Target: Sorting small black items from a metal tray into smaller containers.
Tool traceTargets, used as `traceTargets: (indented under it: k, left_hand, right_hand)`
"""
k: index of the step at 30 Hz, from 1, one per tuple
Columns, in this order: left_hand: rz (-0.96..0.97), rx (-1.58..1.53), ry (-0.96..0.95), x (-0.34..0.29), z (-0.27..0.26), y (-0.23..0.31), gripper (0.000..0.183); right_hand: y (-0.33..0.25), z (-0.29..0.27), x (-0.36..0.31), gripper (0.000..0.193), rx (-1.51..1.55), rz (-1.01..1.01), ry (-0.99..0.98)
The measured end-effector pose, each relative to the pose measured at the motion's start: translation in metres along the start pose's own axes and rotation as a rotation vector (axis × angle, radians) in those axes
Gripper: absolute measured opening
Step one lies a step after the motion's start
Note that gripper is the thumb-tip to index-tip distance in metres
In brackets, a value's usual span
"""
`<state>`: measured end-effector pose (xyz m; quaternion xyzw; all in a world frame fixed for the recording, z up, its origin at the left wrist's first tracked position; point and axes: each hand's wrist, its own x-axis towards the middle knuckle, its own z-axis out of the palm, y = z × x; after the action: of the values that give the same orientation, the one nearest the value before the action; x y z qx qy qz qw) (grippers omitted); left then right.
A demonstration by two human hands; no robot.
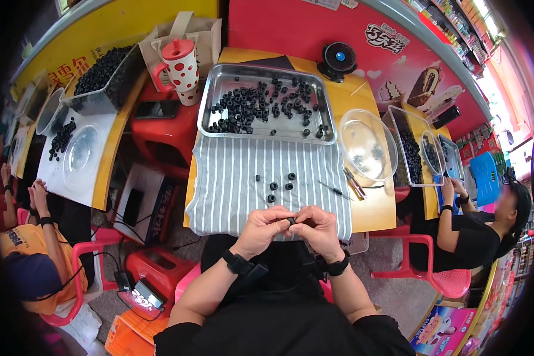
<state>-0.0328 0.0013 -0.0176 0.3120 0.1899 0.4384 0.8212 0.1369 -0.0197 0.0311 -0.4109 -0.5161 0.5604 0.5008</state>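
Close to the front edge of the table, my left hand (pixel 264 230) and my right hand (pixel 317 228) meet over a small black ring-shaped part (pixel 291 220). Fingertips of both hands pinch it from either side and cover most of it. Beneath and ahead lies a grey-and-white striped cloth (pixel 231 184). Several similar black parts (pixel 272 186) are scattered on the cloth just beyond my hands. To their right rests a thin pointed tool (pixel 334 189), with another slim tool (pixel 355 185) beside it at the cloth's edge.
A metal tray (pixel 267 138) holding many black parts stands behind the cloth. A round clear tub (pixel 393 148) is at the right, a black fan (pixel 339 59) behind. A polka-dot cup (pixel 180 65) and a phone (pixel 156 109) sit on a red stool at left. People work at both sides.
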Motion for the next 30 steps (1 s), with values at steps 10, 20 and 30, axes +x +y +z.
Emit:
traceTargets:
  k: [10, 20, 30]
  left_hand:
    - [0.002, -0.018, 0.001, 0.001, -0.007, -0.006, 0.027]
    - [-0.098, -0.088, -0.081, -0.001, -0.003, 0.012, 0.034]
    - [-0.165, -0.243, -0.045, 0.000, -0.006, 0.016, 0.034]
  right_hand:
    - [-0.005, -0.002, 0.001, 0.014, -0.245, -0.103, 0.040]
    - [-0.003, 0.000, 0.006, 0.022, -0.508, -0.103, 0.103]
    - [-0.021, 0.008, 0.005, 0.023, -0.731, -0.325, 0.068]
